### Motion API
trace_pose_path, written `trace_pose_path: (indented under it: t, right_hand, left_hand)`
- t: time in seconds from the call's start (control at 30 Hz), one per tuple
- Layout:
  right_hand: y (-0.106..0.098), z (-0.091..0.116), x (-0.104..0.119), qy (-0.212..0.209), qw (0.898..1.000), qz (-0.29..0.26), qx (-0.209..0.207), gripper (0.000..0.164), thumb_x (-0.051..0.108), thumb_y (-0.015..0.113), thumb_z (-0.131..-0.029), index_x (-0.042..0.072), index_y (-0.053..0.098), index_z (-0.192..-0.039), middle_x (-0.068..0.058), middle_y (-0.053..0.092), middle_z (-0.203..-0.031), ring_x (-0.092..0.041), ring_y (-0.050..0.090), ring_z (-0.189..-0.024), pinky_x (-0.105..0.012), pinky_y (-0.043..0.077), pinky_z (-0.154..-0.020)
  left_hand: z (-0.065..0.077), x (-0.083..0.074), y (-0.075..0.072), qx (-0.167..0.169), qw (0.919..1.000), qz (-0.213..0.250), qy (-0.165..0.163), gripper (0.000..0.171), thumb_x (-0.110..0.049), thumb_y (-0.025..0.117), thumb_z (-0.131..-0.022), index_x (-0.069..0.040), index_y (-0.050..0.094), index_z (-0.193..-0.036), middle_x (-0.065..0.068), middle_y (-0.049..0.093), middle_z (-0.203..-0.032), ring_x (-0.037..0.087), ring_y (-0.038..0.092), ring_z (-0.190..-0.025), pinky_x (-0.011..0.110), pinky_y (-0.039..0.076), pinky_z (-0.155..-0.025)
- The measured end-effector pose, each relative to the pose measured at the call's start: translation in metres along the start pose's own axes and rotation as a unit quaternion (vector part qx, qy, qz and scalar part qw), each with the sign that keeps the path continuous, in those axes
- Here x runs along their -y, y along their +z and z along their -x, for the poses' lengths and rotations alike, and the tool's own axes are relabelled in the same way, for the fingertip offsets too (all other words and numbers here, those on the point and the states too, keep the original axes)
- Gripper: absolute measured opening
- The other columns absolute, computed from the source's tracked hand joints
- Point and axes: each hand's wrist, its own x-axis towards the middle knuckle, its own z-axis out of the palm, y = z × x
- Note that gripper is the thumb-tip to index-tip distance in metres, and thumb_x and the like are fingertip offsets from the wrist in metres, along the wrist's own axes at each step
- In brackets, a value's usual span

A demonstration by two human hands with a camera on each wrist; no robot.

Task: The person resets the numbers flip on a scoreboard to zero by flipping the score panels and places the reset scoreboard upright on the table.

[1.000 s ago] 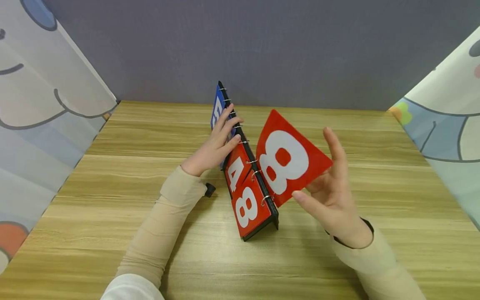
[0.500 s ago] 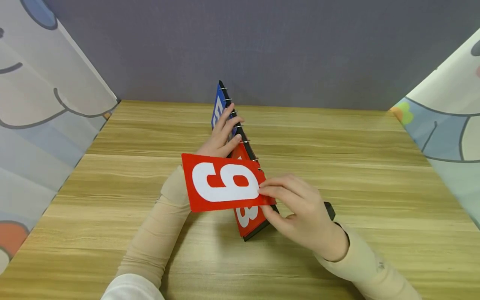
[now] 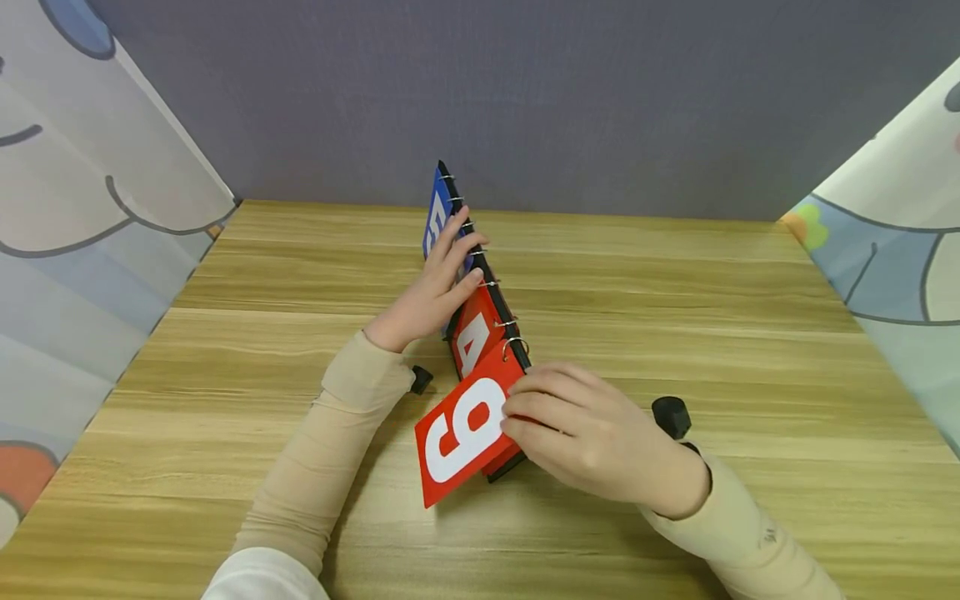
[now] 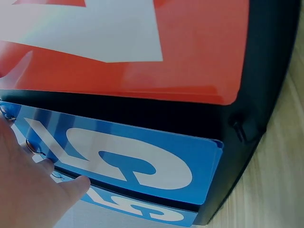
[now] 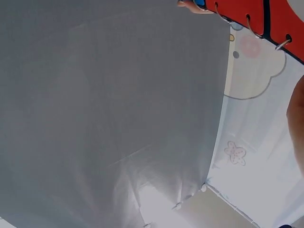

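A tabletop flip scoreboard [image 3: 500, 293] stands like a tent on the table, its number cards hung on metal rings. Over its top edge lies my left hand [image 3: 426, 293], fingers spread and fairly straight, between the blue 5 card [image 3: 435, 221] and the red 4 card [image 3: 474, 335]. At the near end my right hand [image 3: 600, 442] pinches the ring edge of a red 9 card [image 3: 461, 433], its thumb hidden. That card slants out over the board's near face. In the left wrist view, my left thumb [image 4: 73, 187] touches the blue cards [image 4: 142, 156].
The wooden table [image 3: 712, 333] extends around the scoreboard. A grey panel [image 3: 525, 100] rises behind it, with cartoon-printed curtains [image 3: 112, 250] at both sides. Small black blocks [image 3: 671, 417] sit by both wrists.
The red 8 card has gone over the rings from the far side, bringing its 9 face up, and has swung down toward the near face. My right hand moved left with it; my left hand stayed.
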Motion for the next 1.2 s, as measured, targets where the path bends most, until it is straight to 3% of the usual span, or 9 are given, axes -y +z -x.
trace_pose_path:
  t: [0.23, 0.4, 0.53, 0.63, 0.73, 0.8, 0.97, 1.07, 1.2]
  right_hand:
    - [-0.001, 0.002, 0.000, 0.016, 0.998, -0.009, 0.065, 0.024, 0.013, 0.044, -0.093, 0.010, 0.063, -0.080, 0.000, 0.064, -0.083, -0.020, 0.060, -0.091, -0.035, 0.044, -0.091]
    - [-0.003, 0.003, 0.000, 0.037, 0.993, -0.036, 0.104, 0.010, 0.018, 0.058, -0.087, 0.014, 0.063, -0.081, 0.000, 0.063, -0.088, -0.021, 0.058, -0.099, -0.037, 0.040, -0.097]
    - [-0.004, 0.004, -0.007, 0.046, 0.991, -0.118, 0.053, 0.011, 0.022, 0.062, -0.087, 0.012, 0.065, -0.084, -0.002, 0.063, -0.094, -0.021, 0.057, -0.099, -0.035, 0.042, -0.095]
    - [-0.005, 0.009, -0.019, 0.075, 0.978, -0.193, -0.015, 0.023, 0.027, 0.054, -0.093, 0.009, 0.066, -0.087, -0.006, 0.062, -0.096, -0.021, 0.056, -0.097, -0.031, 0.042, -0.094]
    - [-0.005, 0.018, -0.033, 0.154, 0.954, -0.252, -0.040, 0.029, 0.027, 0.048, -0.097, 0.006, 0.067, -0.090, -0.009, 0.063, -0.096, -0.020, 0.056, -0.096, -0.027, 0.042, -0.093]
    - [-0.004, 0.024, -0.041, 0.241, 0.931, -0.272, -0.013, 0.023, 0.021, 0.050, -0.096, 0.008, 0.068, -0.093, -0.007, 0.065, -0.097, -0.017, 0.057, -0.097, -0.025, 0.043, -0.092]
    - [0.002, 0.035, -0.057, 0.430, 0.839, -0.307, 0.131, 0.022, 0.015, 0.064, -0.087, 0.013, 0.065, -0.109, -0.001, 0.066, -0.109, -0.014, 0.059, -0.105, -0.035, 0.045, -0.094]
    - [0.007, 0.040, -0.065, 0.442, 0.802, -0.355, 0.187, 0.037, 0.014, 0.070, -0.082, 0.007, 0.060, -0.117, -0.007, 0.063, -0.118, -0.021, 0.058, -0.110, -0.043, 0.044, -0.097]
    - [0.011, 0.044, -0.071, 0.405, 0.787, -0.411, 0.218, 0.057, 0.013, 0.077, -0.074, 0.000, 0.053, -0.124, -0.012, 0.058, -0.123, -0.026, 0.056, -0.113, -0.044, 0.043, -0.098]
  left_hand:
    - [0.000, 0.002, 0.000, 0.000, 1.0000, -0.001, 0.000, 0.068, -0.061, 0.021, -0.092, -0.012, 0.033, -0.137, 0.003, -0.008, -0.157, 0.018, -0.010, -0.145, 0.053, 0.011, -0.114]
    - [0.000, 0.001, 0.000, 0.002, 1.0000, 0.002, -0.001, 0.070, -0.062, 0.020, -0.091, -0.012, 0.032, -0.137, 0.004, -0.008, -0.157, 0.018, -0.010, -0.145, 0.054, 0.011, -0.114]
    - [0.000, 0.002, 0.000, 0.003, 1.0000, -0.001, -0.001, 0.069, -0.063, 0.021, -0.090, -0.012, 0.032, -0.137, 0.005, -0.008, -0.157, 0.019, -0.010, -0.145, 0.055, 0.010, -0.114]
    - [-0.001, 0.002, 0.000, 0.002, 1.0000, 0.001, -0.001, 0.070, -0.063, 0.021, -0.090, -0.012, 0.032, -0.137, 0.005, -0.008, -0.157, 0.019, -0.010, -0.145, 0.055, 0.009, -0.113]
    - [-0.001, 0.002, 0.001, 0.001, 1.0000, 0.006, -0.003, 0.069, -0.062, 0.021, -0.091, -0.012, 0.032, -0.137, 0.004, -0.008, -0.157, 0.019, -0.011, -0.145, 0.056, 0.010, -0.113]
    - [-0.001, 0.003, 0.001, -0.001, 1.0000, 0.006, -0.005, 0.068, -0.061, 0.022, -0.092, -0.012, 0.032, -0.137, 0.004, -0.008, -0.157, 0.019, -0.011, -0.145, 0.056, 0.010, -0.113]
    - [0.000, 0.002, 0.001, -0.001, 1.0000, 0.003, -0.009, 0.070, -0.063, 0.021, -0.091, -0.012, 0.032, -0.137, 0.004, -0.008, -0.157, 0.020, -0.009, -0.145, 0.057, 0.012, -0.112]
    - [0.000, 0.001, 0.000, 0.001, 1.0000, 0.001, -0.007, 0.072, -0.065, 0.020, -0.089, -0.013, 0.032, -0.138, 0.005, -0.008, -0.157, 0.020, -0.010, -0.145, 0.056, 0.011, -0.113]
    - [0.000, 0.000, 0.000, 0.001, 1.0000, -0.001, -0.008, 0.073, -0.066, 0.020, -0.088, -0.013, 0.032, -0.138, 0.004, -0.008, -0.157, 0.020, -0.010, -0.145, 0.056, 0.010, -0.113]
